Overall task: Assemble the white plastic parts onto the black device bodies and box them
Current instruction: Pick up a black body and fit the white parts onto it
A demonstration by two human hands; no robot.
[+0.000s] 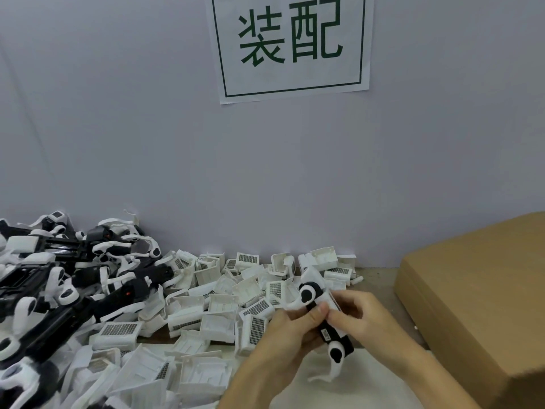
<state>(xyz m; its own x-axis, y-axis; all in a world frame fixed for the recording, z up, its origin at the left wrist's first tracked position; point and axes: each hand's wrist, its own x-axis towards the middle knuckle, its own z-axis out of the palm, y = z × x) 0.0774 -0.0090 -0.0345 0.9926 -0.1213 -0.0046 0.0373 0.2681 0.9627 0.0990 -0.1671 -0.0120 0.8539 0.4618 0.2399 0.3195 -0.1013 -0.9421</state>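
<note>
Far left: heap of black device bodies (53, 278), some already with white arms. Centre: pile of loose white plastic parts (212, 302) against the wall. Near right of centre: left hand (283, 335) and right hand (358, 315) both grip one black body (330, 329), thumbs pressing a white part (314, 283) onto it. Fitting step underway, I judge. Next: seat it fully, then move it to the cardboard box (477, 290), far right.
</note>
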